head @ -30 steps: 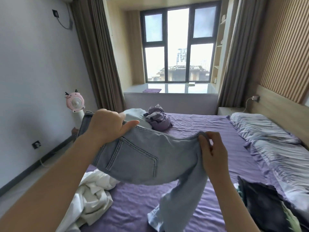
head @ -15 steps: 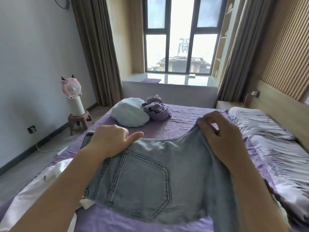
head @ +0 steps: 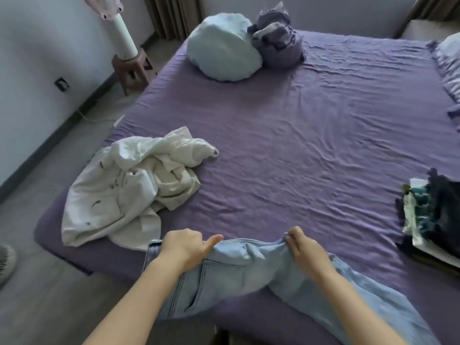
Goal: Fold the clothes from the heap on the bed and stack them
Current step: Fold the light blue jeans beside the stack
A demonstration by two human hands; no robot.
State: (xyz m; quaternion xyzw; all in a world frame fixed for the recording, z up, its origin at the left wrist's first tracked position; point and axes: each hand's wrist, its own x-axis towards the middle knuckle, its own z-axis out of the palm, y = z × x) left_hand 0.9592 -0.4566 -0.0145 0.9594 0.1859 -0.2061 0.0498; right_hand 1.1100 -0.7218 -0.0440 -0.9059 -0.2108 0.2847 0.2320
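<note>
At the near edge of the bed (head: 311, 145), jeans (head: 244, 272) are being held.
Their waistband is being gripped by the left hand (head: 185, 246) and pinched by the right hand (head: 307, 250); a stack (head: 433, 220) is sitting right, while white clothes (head: 129, 185) are waiting unfolded left.

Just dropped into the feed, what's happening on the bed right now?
A person is handling a pair of light blue jeans at the near edge of the bed. The left hand and right hand each grip the waistband. A crumpled white garment lies unfolded to the left, and a stack of folded clothes sits at the right.
</note>
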